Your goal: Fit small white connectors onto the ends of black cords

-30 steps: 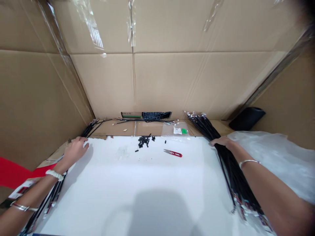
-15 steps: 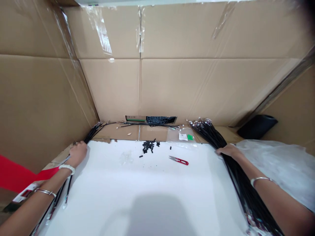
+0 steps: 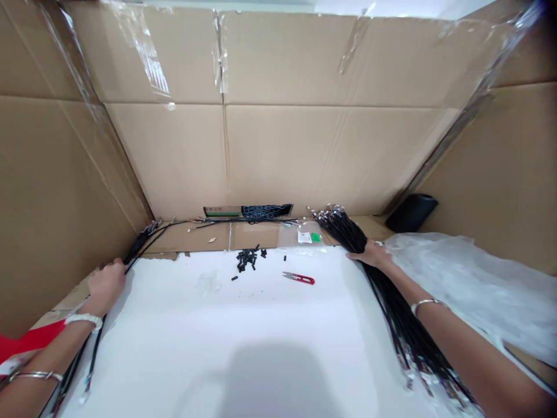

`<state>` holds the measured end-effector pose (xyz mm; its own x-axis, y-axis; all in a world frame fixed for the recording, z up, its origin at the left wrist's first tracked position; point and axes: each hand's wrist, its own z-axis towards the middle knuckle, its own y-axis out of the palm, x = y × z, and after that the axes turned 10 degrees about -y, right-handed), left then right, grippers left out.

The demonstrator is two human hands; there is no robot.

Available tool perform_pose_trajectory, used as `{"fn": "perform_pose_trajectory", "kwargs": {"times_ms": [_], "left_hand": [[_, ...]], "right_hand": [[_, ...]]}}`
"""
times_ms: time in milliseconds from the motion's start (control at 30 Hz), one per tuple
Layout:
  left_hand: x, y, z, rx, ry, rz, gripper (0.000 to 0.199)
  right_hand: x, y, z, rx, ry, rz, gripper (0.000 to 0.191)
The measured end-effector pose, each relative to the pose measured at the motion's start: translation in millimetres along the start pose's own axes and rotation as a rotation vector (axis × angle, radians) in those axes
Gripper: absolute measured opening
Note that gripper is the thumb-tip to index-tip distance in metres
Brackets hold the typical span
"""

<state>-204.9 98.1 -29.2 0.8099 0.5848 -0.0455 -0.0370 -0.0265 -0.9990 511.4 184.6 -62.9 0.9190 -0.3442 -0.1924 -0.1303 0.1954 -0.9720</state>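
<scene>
My left hand (image 3: 107,283) is closed around a thin bundle of black cables (image 3: 138,245) along the left edge of the white work surface. The cables run out above and below my fingers, and one loose end with a white connector hangs near my wrist. On the right side, my right hand (image 3: 371,255) grips a much thicker bundle of black cables (image 3: 394,310) from above, thumb toward the middle. Small white connectors and coloured wires show at both ends of this bundle. My palms hide the gripped stretches.
Red-handled thread snips (image 3: 299,278) and a pile of short black tube pieces (image 3: 247,259) lie on the white surface (image 3: 217,331). Behind are loose cables (image 3: 248,220) and a labelled clear bag (image 3: 289,235). Cardboard walls (image 3: 278,157) surround it. Clear plastic sheeting (image 3: 461,278) and a black roll (image 3: 411,213) sit right.
The head view has swung to the right, so everything appears further left. Both hands stay on their cable bundles.
</scene>
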Motion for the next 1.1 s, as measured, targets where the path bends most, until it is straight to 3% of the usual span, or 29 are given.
{"fn": "perform_pose_trajectory", "kwargs": {"times_ms": [100,167,333,433,533,633,767,833,967,1033,1100], "left_hand": [[3,-3.9,-4,0.009,-0.031,0.006,0.039],[5,-6.2,-4,0.019,-0.050,-0.004,0.039],[6,-16.2,-6,0.068,-0.079,-0.069,0.038],[10,-29.0,-14,0.143,-0.059,-0.131,0.039],[23,-45.1,-31,0.222,0.018,-0.211,0.039],[44,-55.9,-57,0.308,0.157,-0.307,0.034],[69,-53.0,-97,0.404,0.345,-0.413,0.036],[76,-47.0,-116,0.413,0.463,-0.456,0.039],[80,-48.5,-142,0.380,0.654,-0.520,0.044],[85,-64.3,-149,0.358,0.719,-0.558,0.041],[97,-88.6,-153,0.392,0.759,-0.749,0.033]], "right_hand": [[-9,-3,-9,0.051,-0.002,0.041,0.069],[-19,-9,-15,0.119,-0.050,0.085,0.076],[-55,-31,-27,0.245,-0.214,0.271,0.063],[-87,-43,-37,0.247,-0.326,0.443,0.054],[-133,-51,-55,0.126,-0.451,0.661,0.029],[-193,-55,-88,-0.091,-0.582,0.904,0.019],[-273,-56,-133,-0.423,-0.679,1.224,0.042],[-300,-54,-146,-0.518,-0.684,1.354,0.050],[-320,-53,-155,-0.554,-0.688,1.557,0.054],[-319,-57,-158,-0.560,-0.706,1.614,0.053],[-317,-65,-161,-0.567,-0.737,1.644,0.051]]}}
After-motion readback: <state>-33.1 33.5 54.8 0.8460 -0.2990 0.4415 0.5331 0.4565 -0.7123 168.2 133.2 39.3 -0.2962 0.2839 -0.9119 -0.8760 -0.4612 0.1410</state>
